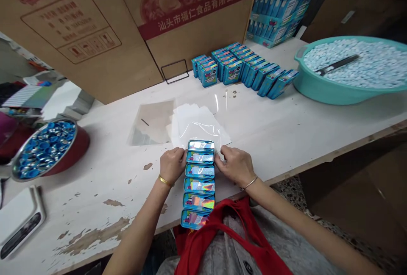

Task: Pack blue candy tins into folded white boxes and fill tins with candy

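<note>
blue tins (199, 186), far end between left hand (172, 165) and right hand (237, 165)

Between the left grip (172, 165) and the right grip (237, 165) lies the far end of the row of tins (199, 186); the row runs from there toward the person. Beyond both grips, on the desk (273, 139), are the paper sheets (193, 118), with the plastic sheet (152, 122) at their left. Farther behind stands the carton (127, 61). To the left of the left grip is the filled bowl (82, 145), and nearer to the person, the scale (19, 215). Ahead and right of the right grip stand the small boxes (231, 71), then the filled basin (337, 95).
</note>
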